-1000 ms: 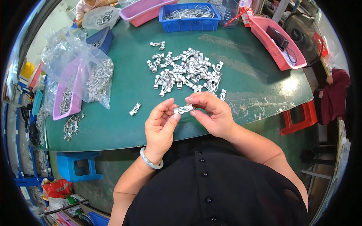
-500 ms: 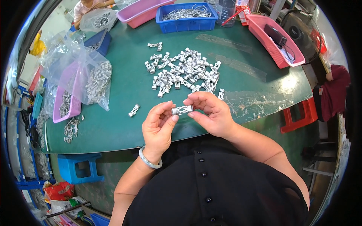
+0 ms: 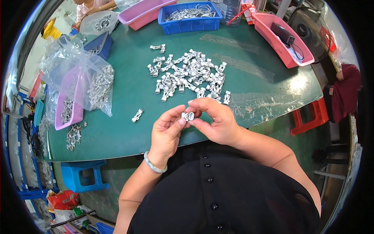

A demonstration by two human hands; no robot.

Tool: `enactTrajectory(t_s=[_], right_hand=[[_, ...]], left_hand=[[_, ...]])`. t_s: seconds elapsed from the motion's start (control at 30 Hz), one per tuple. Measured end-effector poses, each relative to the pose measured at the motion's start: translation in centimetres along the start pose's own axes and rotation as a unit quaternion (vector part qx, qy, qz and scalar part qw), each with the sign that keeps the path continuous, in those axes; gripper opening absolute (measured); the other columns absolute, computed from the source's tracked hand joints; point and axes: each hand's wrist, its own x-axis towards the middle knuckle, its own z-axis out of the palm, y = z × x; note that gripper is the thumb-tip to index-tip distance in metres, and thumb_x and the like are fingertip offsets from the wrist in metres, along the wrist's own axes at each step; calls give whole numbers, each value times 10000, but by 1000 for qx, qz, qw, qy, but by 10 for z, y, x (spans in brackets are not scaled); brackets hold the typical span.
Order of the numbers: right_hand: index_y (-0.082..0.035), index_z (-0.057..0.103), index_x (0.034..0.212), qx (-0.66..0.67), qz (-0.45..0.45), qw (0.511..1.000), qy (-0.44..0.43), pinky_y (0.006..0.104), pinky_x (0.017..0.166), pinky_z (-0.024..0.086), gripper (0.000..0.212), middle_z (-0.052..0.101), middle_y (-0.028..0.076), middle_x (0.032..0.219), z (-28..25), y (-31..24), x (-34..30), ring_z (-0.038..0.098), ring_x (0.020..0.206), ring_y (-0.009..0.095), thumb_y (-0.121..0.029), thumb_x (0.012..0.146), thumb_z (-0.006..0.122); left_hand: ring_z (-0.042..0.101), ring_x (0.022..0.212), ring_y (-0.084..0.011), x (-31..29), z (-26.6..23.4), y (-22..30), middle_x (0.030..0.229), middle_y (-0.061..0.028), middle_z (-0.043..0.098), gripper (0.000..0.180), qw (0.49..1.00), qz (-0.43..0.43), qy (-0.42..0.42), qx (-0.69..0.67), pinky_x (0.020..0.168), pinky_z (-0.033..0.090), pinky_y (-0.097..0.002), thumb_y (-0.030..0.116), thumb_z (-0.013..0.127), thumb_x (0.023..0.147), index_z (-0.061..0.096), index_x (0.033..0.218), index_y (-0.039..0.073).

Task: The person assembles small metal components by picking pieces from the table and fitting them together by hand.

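Note:
Between both hands, above the near edge of the green table (image 3: 128,85), I hold a small silver metal fitting (image 3: 189,116) with a twisted, openwork middle and ring-shaped ends. One hollow end is turned toward me. My left hand (image 3: 168,130), a pale bangle on its wrist, pinches one side with thumb and fingers. My right hand (image 3: 216,119) grips the other side between thumb and fingertips. Beyond the hands lies a loose pile of similar metal fittings (image 3: 194,70). A single fitting (image 3: 137,115) rests apart, left of my left hand.
At the left, a clear plastic bag (image 3: 102,85) of metal parts leans by a pink basket (image 3: 80,111). A blue bin (image 3: 189,27) of metal rings stands at the back, a pink basket (image 3: 269,33) at back right. Another person (image 3: 93,7) sits at far left.
The fitting has been turned from lying sideways to showing its hollow end. My two hands have come closer together around it.

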Motion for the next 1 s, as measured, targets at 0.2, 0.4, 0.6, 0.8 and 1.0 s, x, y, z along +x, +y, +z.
enactTrajectory(t_s=[0.2,0.4,0.6,0.8,1.0], right_hand=[[-6,521,984,-34,-3,999,-9,273,602,456,335,552,85,823,-2,2,-1,556,680,182,34,668,625],[-41,552,883,-74,-77,989,-103,337,638,438,260,561,78,791,-9,4,10,539,726,267,-80,651,663],[-44,560,752,-355,-20,923,-144,375,652,408,142,535,97,733,-20,32,43,527,740,280,-142,672,625],[-55,591,768,-441,-8,880,-178,368,705,377,159,536,92,761,-5,54,81,512,783,266,-186,684,625],[-66,608,691,-470,11,863,-184,379,693,378,120,531,83,718,3,71,89,524,761,247,-185,674,610]], left_hand=[[559,884,-157,-2,6,3,1012,-101,559,279,991,-90,-1,-95,761,461,-263,67,470,857,470,1129,4],[549,845,-160,-4,-1,1,925,-67,558,230,980,-125,39,-153,766,453,-297,105,460,861,496,1075,29],[543,742,-170,-3,-4,10,841,-61,544,200,971,-123,91,-182,701,478,-301,67,438,844,499,1028,17],[539,697,-150,-5,-8,10,857,-73,557,132,972,-123,83,-182,594,442,-266,64,453,835,504,954,38],[517,695,-141,-7,-11,14,861,-75,542,137,980,-101,85,-147,569,416,-247,85,460,832,491,960,47]])
